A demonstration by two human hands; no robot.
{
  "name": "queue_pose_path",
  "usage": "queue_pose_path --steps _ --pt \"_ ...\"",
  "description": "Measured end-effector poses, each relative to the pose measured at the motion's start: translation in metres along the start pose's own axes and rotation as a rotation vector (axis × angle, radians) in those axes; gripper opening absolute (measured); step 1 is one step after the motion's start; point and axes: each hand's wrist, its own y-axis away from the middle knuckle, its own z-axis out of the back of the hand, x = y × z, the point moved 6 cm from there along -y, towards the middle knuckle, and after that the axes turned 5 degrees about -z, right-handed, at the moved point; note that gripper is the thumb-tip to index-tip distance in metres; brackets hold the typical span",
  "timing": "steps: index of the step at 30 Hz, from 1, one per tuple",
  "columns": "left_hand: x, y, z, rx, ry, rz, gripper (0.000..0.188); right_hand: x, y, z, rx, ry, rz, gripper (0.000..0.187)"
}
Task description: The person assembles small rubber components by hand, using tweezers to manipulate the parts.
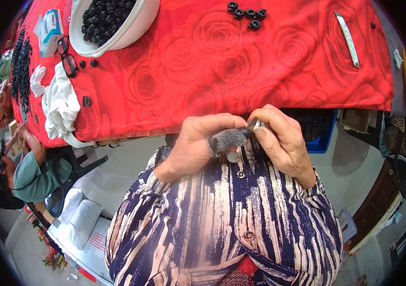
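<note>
My left hand (188, 145) is closed in a pinch in front of my chest, just off the table's near edge. A grey knitted cover (227, 141) sits on one of its fingers. Between its fingertips is a small round black part (246, 133), mostly hidden by the fingers. My right hand (283, 145) pinches a small metal blade (254, 125), whose tip meets the black part or lies right beside it. The blade's other end is covered by the fingers of my right hand.
On the red rose-patterned cloth (179, 57) stand a white bowl (136, 35) of black parts, several loose parts (254, 14) and a knife with a wrapped handle (347, 40). Glasses (69, 66) and a white cloth (61, 102) lie left. Another person (34, 169) sits far left.
</note>
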Motion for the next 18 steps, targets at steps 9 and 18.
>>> queue_pose_path --steps 9,18 --pt "0.004 0.0005 -0.0018 -0.013 0.027 0.011 0.02 -0.0004 0.0012 0.0019 0.048 0.055 0.013 0.014" --pt "0.0097 -0.0035 -0.001 0.0 -0.002 0.061 0.017 -0.0086 -0.002 0.0051 0.18 0.052 0.071 0.013"
